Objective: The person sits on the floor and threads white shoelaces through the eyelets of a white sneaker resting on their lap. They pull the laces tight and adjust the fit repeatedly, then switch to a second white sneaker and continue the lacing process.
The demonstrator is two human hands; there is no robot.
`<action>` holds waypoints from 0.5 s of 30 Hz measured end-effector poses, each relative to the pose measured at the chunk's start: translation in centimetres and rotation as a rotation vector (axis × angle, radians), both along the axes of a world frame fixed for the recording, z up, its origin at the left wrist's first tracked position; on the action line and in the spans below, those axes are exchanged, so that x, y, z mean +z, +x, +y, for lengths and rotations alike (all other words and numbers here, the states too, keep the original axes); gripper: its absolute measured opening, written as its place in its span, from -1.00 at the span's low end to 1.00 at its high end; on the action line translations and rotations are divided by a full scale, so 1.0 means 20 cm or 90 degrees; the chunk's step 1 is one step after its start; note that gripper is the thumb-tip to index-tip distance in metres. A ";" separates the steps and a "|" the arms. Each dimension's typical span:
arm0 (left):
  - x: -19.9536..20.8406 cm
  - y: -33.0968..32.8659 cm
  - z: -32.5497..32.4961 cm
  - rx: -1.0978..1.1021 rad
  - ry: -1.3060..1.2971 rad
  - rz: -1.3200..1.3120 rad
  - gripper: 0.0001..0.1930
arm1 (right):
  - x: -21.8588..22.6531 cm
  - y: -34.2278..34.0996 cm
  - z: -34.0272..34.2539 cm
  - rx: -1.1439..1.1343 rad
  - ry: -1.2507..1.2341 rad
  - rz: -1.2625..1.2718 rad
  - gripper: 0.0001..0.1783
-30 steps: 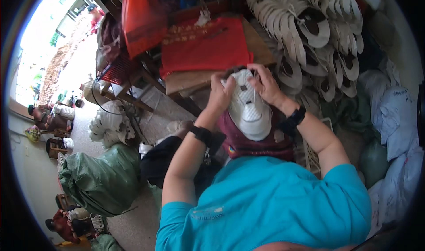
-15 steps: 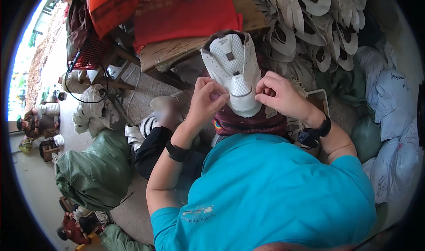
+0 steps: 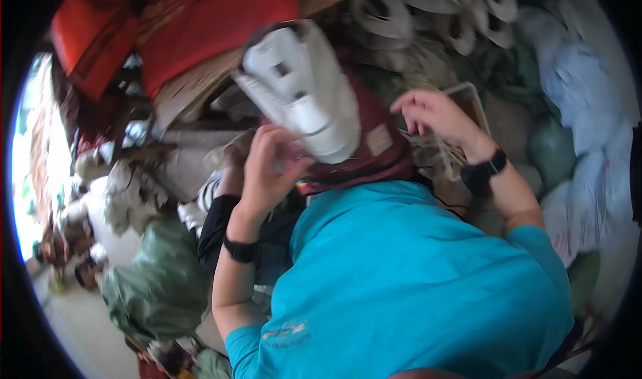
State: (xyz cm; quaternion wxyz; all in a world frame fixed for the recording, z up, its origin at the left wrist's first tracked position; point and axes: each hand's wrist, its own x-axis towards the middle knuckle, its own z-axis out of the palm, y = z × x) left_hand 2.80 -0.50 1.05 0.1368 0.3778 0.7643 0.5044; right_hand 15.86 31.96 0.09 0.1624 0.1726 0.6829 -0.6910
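A white shoe upper (image 3: 324,105) with a perforated tongue stands tilted to the left on a maroon bag (image 3: 378,121) at my lap. My left hand (image 3: 267,168) is at the shoe's lower left side, fingers curved and thumb apart. Whether its fingertips touch the shoe is hard to see through the blur. Off to the right of the shoe, my right hand (image 3: 438,115) hovers above the bag's edge. Its fingers are loosely bent and apart, with no object visible in them.
A wooden table (image 3: 194,88) with red cloth (image 3: 214,28) stands ahead. Several white shoe uppers (image 3: 384,18) hang at the back right. Pale sacks (image 3: 582,131) line the right side. A light-rimmed box (image 3: 476,101) sits beyond my right wrist. A green sack (image 3: 157,278) lies at left.
My right hand has come away from the shoe, toward the right. The shoe upper has shifted left and leans more. My left hand's fingers have spread from a pinch. The whole view has swung.
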 end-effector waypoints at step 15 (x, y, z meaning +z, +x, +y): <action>-0.03 0.02 -0.02 -0.086 -0.177 -0.103 -0.90 | -1.17 0.53 0.61 -0.443 0.118 -0.273 -0.75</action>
